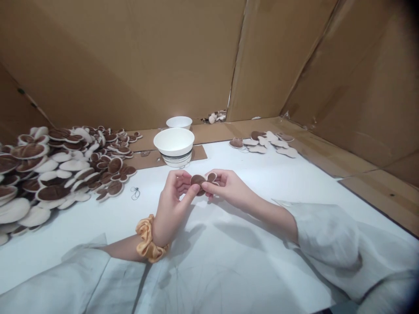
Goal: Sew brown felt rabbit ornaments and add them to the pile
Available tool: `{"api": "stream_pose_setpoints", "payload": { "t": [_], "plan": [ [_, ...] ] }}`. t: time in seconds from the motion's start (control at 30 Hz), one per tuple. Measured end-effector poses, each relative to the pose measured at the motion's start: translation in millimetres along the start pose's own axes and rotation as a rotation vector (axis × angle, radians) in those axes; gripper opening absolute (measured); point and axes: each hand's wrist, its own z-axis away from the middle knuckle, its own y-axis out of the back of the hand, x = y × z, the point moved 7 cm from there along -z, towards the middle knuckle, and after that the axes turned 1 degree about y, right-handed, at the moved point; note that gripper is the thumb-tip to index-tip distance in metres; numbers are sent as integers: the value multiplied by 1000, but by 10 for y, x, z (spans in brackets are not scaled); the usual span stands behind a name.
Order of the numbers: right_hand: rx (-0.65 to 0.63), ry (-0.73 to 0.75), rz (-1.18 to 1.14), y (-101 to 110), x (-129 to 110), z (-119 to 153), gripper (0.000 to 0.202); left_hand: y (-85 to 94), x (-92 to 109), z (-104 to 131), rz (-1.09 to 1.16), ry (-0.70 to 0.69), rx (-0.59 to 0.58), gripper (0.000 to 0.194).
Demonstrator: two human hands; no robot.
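Observation:
Between my hands, above the white tabletop, is a small brown fabric piece (198,179) with a pale edge and rounded lobes. My left hand (175,192) grips its left side, thumb on the front and fingers curled behind. On the right side, my right hand (225,185) pinches the same piece near its smaller lobes. The fingertips cover part of it, and whatever lies behind it is hidden. A yellow scrunchie (150,240) circles my left wrist. Just beyond my hands stands a white bowl (174,141) with dark thread wound around its lower part.
A large heap of similar brown and cream pieces (75,165) covers the left side. A smaller group (265,141) lies at the back right. Another white bowl (179,122) stands behind the first. A loose dark thread (135,193) lies left of my hands. Cardboard walls (131,61) enclose the table.

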Motion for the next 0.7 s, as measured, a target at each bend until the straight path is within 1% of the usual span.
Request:
{"api": "stream_pose_setpoints", "payload": {
  "t": [0.07, 0.17, 0.23, 0.3, 0.33, 0.43, 0.5, 0.6, 0.7],
  "plan": [
    [2, -12, 30, -7, -5, 5, 21, -6, 18, -3, -16, -11, -10, 24],
    [-7, -1, 55, -32, -18, 17, 18, -1, 85, 9, -163, -93, 0, 17],
    [-32, 31, 49, -65, -31, 30, 15, -3, 115, 20, -255, -131, 6, 13],
    [-59, 71, 66, -99, -45, 46, 11, 2, 117, 25, -284, -126, 20, 14],
    [-71, 92, 92, -112, -52, 54, 9, 3, 110, 22, -260, -109, 24, 14],
    [-87, 142, 206, -121, -68, 62, 6, -24, 63, -4, -55, -4, -5, 16],
    [-100, 148, 235, -115, -66, 53, 6, -64, 15, -30, 117, 115, -41, 20],
    [-114, 120, 184, -96, -44, 24, 7, -96, -51, -53, 297, 305, -40, 25],
    [-114, 110, 126, -83, -35, 3, 11, -98, -93, -54, 385, 420, -16, 25]
  ]
}}
